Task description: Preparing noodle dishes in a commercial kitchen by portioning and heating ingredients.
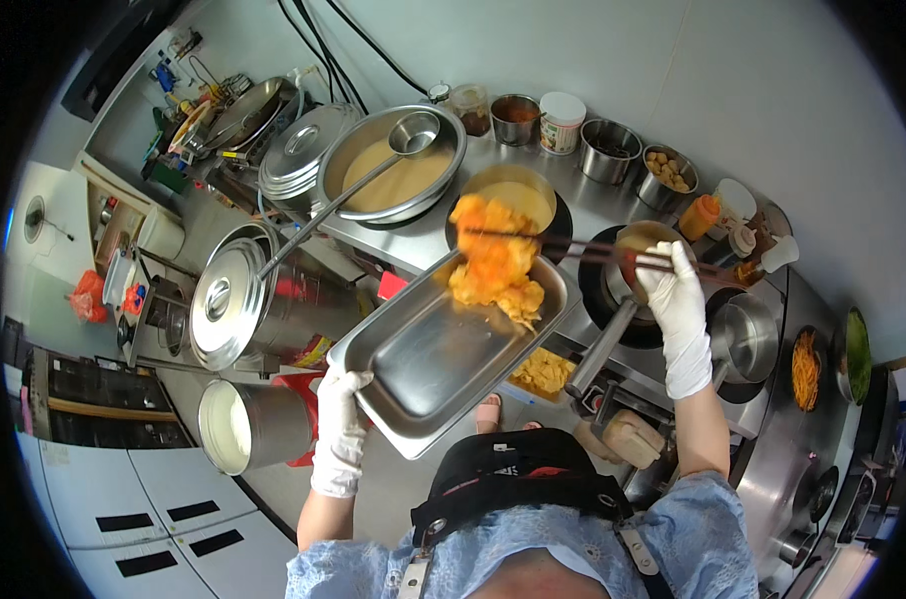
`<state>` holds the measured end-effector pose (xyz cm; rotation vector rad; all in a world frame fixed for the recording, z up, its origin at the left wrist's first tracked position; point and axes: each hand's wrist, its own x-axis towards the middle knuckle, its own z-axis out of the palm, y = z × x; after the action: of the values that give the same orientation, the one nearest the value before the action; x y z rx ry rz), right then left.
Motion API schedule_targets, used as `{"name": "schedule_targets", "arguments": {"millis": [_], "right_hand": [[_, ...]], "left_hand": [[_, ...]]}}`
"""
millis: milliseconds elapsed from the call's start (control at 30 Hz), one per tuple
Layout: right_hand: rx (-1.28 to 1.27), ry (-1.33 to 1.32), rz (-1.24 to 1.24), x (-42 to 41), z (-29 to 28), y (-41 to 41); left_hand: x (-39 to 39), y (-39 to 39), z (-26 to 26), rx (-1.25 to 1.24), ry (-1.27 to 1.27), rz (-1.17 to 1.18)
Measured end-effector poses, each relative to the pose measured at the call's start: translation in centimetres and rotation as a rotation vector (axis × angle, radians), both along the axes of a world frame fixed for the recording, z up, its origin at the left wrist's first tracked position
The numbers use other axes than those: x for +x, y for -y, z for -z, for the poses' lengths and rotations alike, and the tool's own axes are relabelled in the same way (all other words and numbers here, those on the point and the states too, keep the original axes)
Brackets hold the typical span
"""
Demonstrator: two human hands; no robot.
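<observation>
My left hand (342, 404), in a white glove, grips the near left corner of a rectangular steel pan (430, 367), which is tilted. Long dark chopsticks (573, 245) are held in my gloved right hand (671, 288). Their tips are at a clump of orange-yellow food (498, 254), blurred at its top, at the pan's far end. Some of it lies in the pan; whether the chopsticks grip the rest I cannot tell. Just beyond is a round pot of pale yellow liquid (514, 196). Below my right hand sits a long-handled saucepan (616, 329), partly hidden.
A wide steel basin (453, 153) of tan liquid, with a ladle (329, 213) across it, stands left on the counter. Steel cups, jars and a squeeze bottle (698, 216) line the wall. Lidded stockpots (225, 299) and an open bucket (255, 430) stand to the left.
</observation>
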<state>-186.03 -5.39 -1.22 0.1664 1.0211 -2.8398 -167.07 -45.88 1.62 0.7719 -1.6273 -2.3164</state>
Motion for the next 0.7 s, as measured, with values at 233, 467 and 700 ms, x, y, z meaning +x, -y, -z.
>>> {"name": "schedule_targets", "arguments": {"millis": [233, 467, 700], "right_hand": [[0.039, -0.017, 0.265, -6.2, 1.8, -0.3], [0.264, 0.053, 0.478, -9.5, 6.4, 3.4], [0.571, 0.031, 0.502, -12.2, 7.0, 8.0]], "left_hand": [[1.8, 5.0, -1.1, -0.013, -0.01, -0.07], [2.5, 8.9, -0.9, -0.063, -0.033, -0.148], [1.2, 10.0, -2.0, -0.115, -0.013, -0.233]]}}
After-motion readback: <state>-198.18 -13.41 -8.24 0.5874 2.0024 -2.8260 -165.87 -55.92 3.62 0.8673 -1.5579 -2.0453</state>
